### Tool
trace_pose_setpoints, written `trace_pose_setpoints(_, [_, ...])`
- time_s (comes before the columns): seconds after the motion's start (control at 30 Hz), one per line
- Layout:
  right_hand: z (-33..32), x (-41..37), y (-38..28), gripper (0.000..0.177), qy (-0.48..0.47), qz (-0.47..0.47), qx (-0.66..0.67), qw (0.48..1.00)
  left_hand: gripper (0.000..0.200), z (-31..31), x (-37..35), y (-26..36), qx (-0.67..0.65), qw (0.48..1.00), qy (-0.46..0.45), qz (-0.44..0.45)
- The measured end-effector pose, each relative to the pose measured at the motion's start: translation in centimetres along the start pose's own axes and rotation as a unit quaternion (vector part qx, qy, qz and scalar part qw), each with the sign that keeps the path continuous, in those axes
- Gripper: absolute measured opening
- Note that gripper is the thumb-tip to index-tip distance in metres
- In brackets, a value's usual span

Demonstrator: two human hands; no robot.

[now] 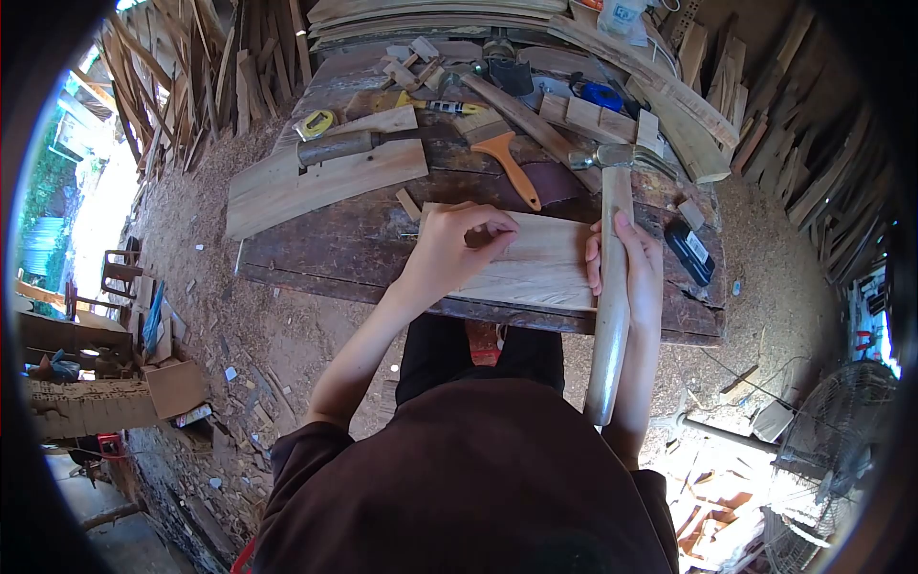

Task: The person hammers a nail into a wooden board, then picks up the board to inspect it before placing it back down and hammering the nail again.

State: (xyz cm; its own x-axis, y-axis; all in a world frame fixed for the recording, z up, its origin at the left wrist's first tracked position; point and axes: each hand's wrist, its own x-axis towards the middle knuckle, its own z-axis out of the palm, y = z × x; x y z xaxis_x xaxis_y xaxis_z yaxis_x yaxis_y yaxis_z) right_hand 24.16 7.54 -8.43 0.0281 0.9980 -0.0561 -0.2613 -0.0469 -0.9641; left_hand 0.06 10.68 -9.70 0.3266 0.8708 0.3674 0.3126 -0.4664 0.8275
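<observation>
Pale wood fills the middle of the view: a flat pale wooden board (535, 263) lies at the near edge of the dark, worn wooden counter (325, 244). The left hand (457, 247) rests on the board's left part with its fingertips pinched together against the surface; whether they grip anything is too small to tell. The right hand (636, 273) is clenched around the long pale handle of a metal-headed hammer (604, 354), just beside the board's right end. The hammer's head sits past the board's far right corner. Farther back on the counter lie an orange-handled paintbrush (507, 158), a yellow tape measure (317, 122) and a curved wooden plank (325, 182).
</observation>
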Motion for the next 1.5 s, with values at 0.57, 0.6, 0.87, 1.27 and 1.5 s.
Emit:
trace_pose_setpoints(0.57, [-0.1,0.0,0.2,0.038,-0.002,-0.004,0.004,1.0,0.01,0.0,0.0,-0.3,-0.002,1.0,-0.005,0.004])
trace_pose_setpoints(0.6, [-0.2,0.0,0.2,0.038,-0.003,-0.003,0.004,1.0,0.01,0.0,0.0,-0.3,0.002,1.0,0.0,0.012])
trace_pose_setpoints(0.87, [0.0,-0.1,0.1,0.039,0.001,0.0,0.001,1.0,0.01,0.1,-0.1,-0.8,0.029,0.998,0.015,0.062])
trace_pose_setpoints(1.27, [0.6,-1.9,-0.4,0.035,-0.019,-0.024,-0.077,0.997,0.014,0.3,-0.1,-0.2,0.043,0.994,0.022,0.098])
trace_pose_setpoints(1.5, [2.6,-6.9,-2.3,0.02,-0.022,-0.061,-0.296,0.953,0.037,0.4,-0.2,0.1,0.017,0.998,0.021,0.063])
